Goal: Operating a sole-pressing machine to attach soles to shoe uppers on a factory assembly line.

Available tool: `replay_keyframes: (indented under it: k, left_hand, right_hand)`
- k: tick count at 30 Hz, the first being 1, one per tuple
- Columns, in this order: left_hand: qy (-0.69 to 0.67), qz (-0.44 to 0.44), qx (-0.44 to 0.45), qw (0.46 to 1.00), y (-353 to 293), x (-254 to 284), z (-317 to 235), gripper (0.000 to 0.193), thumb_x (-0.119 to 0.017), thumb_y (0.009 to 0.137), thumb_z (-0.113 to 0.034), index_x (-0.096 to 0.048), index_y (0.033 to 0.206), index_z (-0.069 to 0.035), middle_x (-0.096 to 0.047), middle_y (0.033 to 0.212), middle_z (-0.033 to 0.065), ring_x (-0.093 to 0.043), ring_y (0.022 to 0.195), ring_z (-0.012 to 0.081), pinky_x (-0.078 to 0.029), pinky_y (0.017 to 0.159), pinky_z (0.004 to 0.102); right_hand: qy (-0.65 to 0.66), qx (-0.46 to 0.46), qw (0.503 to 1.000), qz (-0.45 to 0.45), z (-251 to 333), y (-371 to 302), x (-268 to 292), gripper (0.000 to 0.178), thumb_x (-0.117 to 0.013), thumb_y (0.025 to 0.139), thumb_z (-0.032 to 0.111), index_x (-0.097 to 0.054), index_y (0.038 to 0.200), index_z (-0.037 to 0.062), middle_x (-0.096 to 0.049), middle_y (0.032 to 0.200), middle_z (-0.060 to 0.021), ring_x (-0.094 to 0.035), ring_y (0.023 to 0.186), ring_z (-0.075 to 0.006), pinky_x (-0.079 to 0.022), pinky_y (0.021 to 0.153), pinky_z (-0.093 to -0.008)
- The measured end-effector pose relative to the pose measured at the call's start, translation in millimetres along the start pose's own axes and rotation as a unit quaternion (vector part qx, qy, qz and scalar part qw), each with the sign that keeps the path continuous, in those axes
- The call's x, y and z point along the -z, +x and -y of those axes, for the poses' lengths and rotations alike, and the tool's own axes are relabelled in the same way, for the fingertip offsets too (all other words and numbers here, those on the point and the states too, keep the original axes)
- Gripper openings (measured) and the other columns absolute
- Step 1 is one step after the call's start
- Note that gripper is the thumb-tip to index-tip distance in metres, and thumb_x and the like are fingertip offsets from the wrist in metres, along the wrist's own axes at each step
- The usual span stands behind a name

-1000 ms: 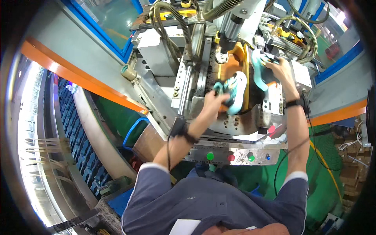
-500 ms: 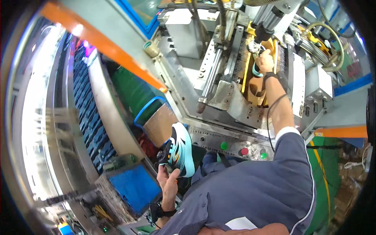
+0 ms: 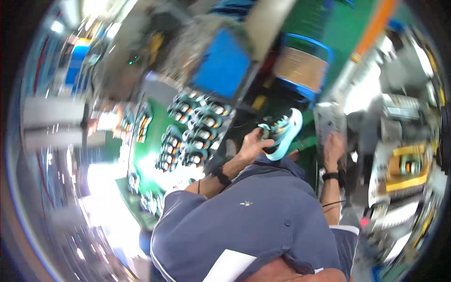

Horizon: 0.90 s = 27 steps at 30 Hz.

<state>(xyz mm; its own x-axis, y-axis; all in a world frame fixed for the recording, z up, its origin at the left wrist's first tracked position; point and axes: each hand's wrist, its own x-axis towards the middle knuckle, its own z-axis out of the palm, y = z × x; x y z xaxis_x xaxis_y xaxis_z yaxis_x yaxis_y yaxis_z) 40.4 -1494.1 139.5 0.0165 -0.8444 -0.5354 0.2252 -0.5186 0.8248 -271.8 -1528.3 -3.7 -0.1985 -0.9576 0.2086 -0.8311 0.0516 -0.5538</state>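
Blue-green and white, our shoe (image 3: 285,135) is just past our shirt (image 3: 244,190), and our left hand (image 3: 254,144) pinches it. Our right hand (image 3: 334,148) is blurry by a metal panel (image 3: 328,117), so we cannot tell how its fingers are.

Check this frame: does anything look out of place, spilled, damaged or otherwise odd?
Nothing clearly stands out. The left hand holds a teal-and-white shoe that shows no obvious damage, and other shoes sit grouped on a green surface to the left. No spill is visible, but blur hides finer flaws.
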Motion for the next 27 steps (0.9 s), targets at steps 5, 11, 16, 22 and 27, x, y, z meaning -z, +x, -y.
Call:
replay_keyframes:
  k: [5,11,16,22,27]
  left_hand:
    - [0.078,-0.090,0.074,0.990,-19,60,13,0.051,-0.072,0.076,-0.004,-0.052,0.122,0.007,-0.062,0.108,0.0125,-0.063,0.093,0.0203,-0.054,0.071,0.0332]
    - [-0.099,-0.219,0.019,0.971,-43,121,38,0.046,-0.071,0.078,-0.006,-0.053,0.118,0.008,-0.063,0.100,0.0117,-0.065,0.084,0.0209,-0.056,0.063,0.0336]
    - [-0.301,-0.284,-0.079,0.907,-59,173,0,0.042,-0.066,0.081,-0.003,-0.052,0.120,0.006,-0.064,0.100,0.0111,-0.065,0.086,0.0202,-0.056,0.070,0.0346]
    - [-0.268,-0.458,-0.171,0.830,-12,354,-20,0.054,-0.072,0.077,-0.011,-0.050,0.122,0.009,-0.065,0.095,0.0147,-0.066,0.079,0.0233,-0.052,0.060,0.0352]
    - [-0.214,-0.547,-0.196,0.785,34,533,-30,0.047,-0.072,0.077,-0.019,-0.053,0.113,0.005,-0.066,0.086,0.0147,-0.064,0.064,0.0229,-0.053,0.056,0.0307]
  right_hand:
    - [-0.097,0.020,0.995,0.015,-4,1,-3,0.016,-0.056,0.088,0.012,-0.063,0.101,0.0068,-0.060,0.096,-0.0153,-0.059,0.090,-0.0347,-0.047,0.079,-0.0416]
    - [0.005,0.065,0.997,0.036,0,22,5,0.022,-0.060,0.086,0.012,-0.063,0.105,0.0000,-0.063,0.094,-0.0167,-0.060,0.088,-0.0314,-0.048,0.082,-0.0386]
    - [0.081,0.053,0.994,0.041,84,99,4,0.025,-0.061,0.089,0.010,-0.062,0.111,-0.0006,-0.066,0.103,-0.0126,-0.061,0.090,-0.0198,-0.049,0.076,-0.0294]
    - [0.185,0.206,0.960,0.045,290,192,-42,0.026,-0.061,0.093,0.017,-0.061,0.116,0.0033,-0.064,0.106,-0.0088,-0.060,0.091,-0.0171,-0.048,0.079,-0.0290]
    - [0.168,0.273,0.947,0.034,451,237,-86,0.034,-0.056,0.095,0.019,-0.057,0.124,0.0025,-0.061,0.117,-0.0143,-0.059,0.103,-0.0229,-0.046,0.088,-0.0360]
